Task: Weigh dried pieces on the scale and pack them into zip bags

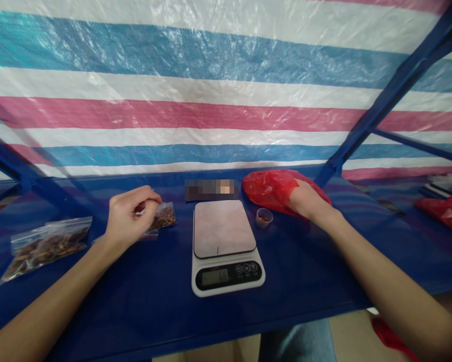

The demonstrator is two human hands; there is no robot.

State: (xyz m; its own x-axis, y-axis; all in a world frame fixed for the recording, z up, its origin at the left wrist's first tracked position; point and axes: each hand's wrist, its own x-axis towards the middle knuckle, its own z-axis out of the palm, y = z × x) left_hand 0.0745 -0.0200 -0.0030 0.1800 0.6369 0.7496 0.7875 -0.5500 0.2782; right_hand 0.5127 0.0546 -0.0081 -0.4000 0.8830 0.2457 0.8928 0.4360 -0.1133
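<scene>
My left hand (129, 213) is closed in a pinch on the top edge of a small clear zip bag (163, 217) of brown pieces, which lies on the blue shelf left of the scale. A white digital kitchen scale (224, 244) sits in the middle with nothing on its platform. My right hand (304, 201) reaches into a red plastic bag (273, 188) behind and right of the scale; its fingers are hidden inside the bag. A small clear cup (264, 217) with a few brown bits stands between the scale and the red bag.
Filled clear zip bags (47, 246) lie at the far left of the blue shelf (135, 296). A striped tarp (210, 100) hangs behind. Blue shelf posts (380, 110) slant at both sides. Another red bag (446, 211) lies at the far right.
</scene>
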